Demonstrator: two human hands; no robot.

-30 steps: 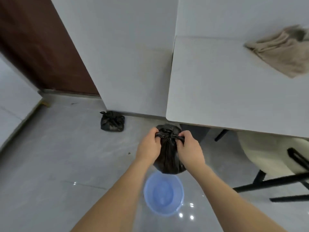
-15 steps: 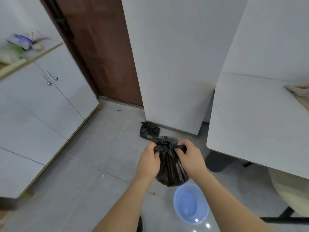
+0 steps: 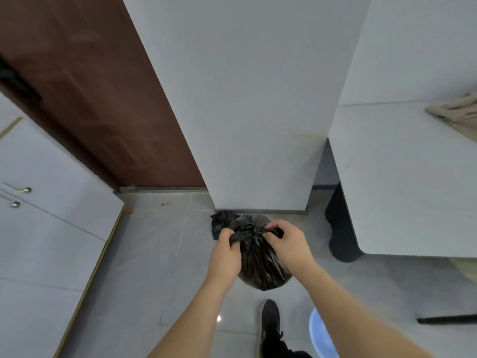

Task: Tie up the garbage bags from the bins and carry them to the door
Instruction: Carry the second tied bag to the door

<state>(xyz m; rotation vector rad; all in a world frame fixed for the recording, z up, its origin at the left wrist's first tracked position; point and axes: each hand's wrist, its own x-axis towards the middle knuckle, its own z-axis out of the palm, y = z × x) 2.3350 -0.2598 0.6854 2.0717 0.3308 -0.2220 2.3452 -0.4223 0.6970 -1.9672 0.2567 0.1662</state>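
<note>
Here, grey tiled floor (image 3: pixel 144 267) meets brown door (image 3: pixel 103 99).

A tied black bag (image 3: pixel 221 223) and blue bin (image 3: pixel 320 334) sit on the grey floor (image 3: pixel 144 267).

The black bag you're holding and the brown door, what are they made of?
The black bag looks like thin, glossy plastic film: it crinkles into fine shiny folds where the left hand and right hand pinch its gathered top. The brown door looks like reddish wood or a wood-look veneer, smooth and faintly streaked; which one cannot be told.
</note>
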